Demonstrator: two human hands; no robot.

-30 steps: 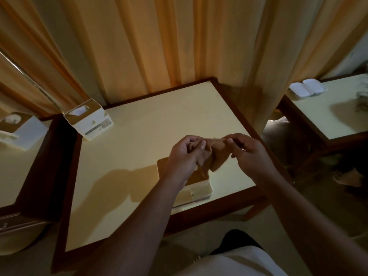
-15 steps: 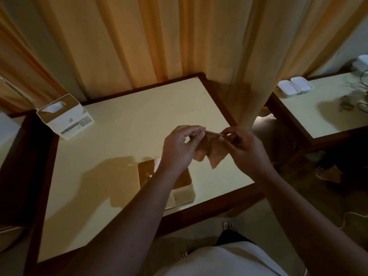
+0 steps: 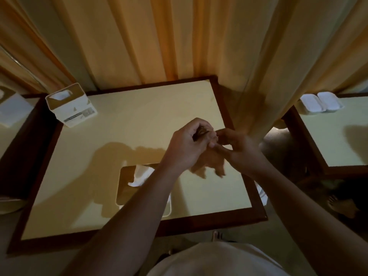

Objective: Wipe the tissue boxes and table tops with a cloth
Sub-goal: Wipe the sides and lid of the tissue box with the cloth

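Hanging curtain (image 3: 179,36): orange folds behind the bench (image 3: 129,132).
Bench: cream top, dark wooden rim.
Near tissue box (image 3: 125,193): on the bench under the left forearm (image 3: 139,212), tissue (image 3: 139,174) sticking out.
Far tissue box (image 3: 71,106): upright at the bench's far left corner.
Left hand (image 3: 187,146): grip curled round the cloth (image 3: 211,164).
Right hand (image 3: 239,152): touching the left, grip pinching the cloth.
Cloth: brown, dangling between both hands above the bench.

Orange curtain (image 3: 159,46) hanging across the back, two white cases (image 3: 310,104) sitting side by side at far right, bare foot (image 3: 340,206) showing lower right
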